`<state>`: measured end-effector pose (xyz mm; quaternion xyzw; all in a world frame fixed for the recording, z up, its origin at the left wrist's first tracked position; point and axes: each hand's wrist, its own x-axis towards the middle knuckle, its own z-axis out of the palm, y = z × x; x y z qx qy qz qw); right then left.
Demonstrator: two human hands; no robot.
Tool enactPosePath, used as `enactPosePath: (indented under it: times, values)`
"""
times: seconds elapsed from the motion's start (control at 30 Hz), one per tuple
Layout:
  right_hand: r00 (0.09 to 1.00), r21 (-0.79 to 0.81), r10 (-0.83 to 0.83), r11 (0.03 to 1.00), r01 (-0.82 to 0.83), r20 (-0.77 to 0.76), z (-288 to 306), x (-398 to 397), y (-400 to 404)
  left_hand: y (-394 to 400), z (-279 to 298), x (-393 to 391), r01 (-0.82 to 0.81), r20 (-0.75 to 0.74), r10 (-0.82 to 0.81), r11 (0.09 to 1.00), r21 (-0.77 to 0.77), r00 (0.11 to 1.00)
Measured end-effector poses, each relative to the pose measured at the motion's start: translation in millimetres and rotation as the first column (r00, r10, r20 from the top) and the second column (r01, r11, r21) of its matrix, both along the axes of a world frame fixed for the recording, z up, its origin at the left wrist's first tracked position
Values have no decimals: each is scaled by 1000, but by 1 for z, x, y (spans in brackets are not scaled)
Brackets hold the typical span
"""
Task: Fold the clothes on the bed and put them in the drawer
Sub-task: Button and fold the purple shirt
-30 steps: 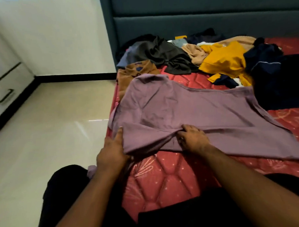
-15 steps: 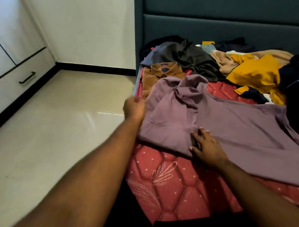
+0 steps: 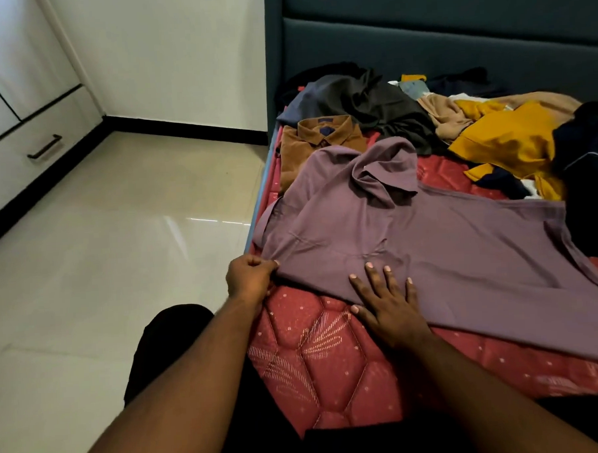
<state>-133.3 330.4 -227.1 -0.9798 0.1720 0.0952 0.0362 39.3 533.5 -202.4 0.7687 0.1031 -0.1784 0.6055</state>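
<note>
A glossy pale tiled floor [image 3: 113, 234] is running left of a bed [image 3: 334, 358] with a red quilted mattress and a dark teal padded headboard [image 3: 436, 38]; a white cabinet drawer [image 3: 30, 156] with a dark handle is sitting at the far left wall. In the head view, a mauve shirt [image 3: 411, 235] is lying spread flat across the near part of the mattress, one sleeve folded in over its upper part. The left hand [image 3: 250, 279] is pinching the shirt's near-left edge at the bedside, fingers curled round the cloth. The right hand [image 3: 384, 299] is pressing flat on the shirt's near edge, fingers straight and spread. Behind the shirt, a brown collared shirt [image 3: 321, 136] is lying folded, touching it, beside a dark grey garment [image 3: 364, 103], a tan garment [image 3: 447, 113], a mustard-yellow top [image 3: 509, 138] and navy clothing [image 3: 586, 166] heaped toward the headboard
</note>
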Motion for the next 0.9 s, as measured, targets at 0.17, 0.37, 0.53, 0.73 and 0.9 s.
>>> enactPosePath:
  times: [0.17, 0.37, 0.53, 0.73, 0.9]
  values:
    - [999, 9, 40, 999, -39, -21, 0, -6, 1, 8, -3, -4, 19, -22, -22, 994, -103, 1000]
    - [995, 64, 96, 993, -94, -29, 4, -12, -4, 10, -7, -7, -173, -20, 172, 980, -101, 985]
    - [993, 108, 104, 989, -98, -57, 7, -19, -10, -19, -1, -38, 64, 511, -526, 737, 673, 680]
    - [982, 198, -78, 974, 112, -174, 16, -29, -64, -67, -19, -67, 286, 18, -893, 163, 944, 449]
    - [898, 120, -345, 914, 388, -272, 18, -90, -158, -141, 0, -119, 212, 52, -998, 57, 976, 29]
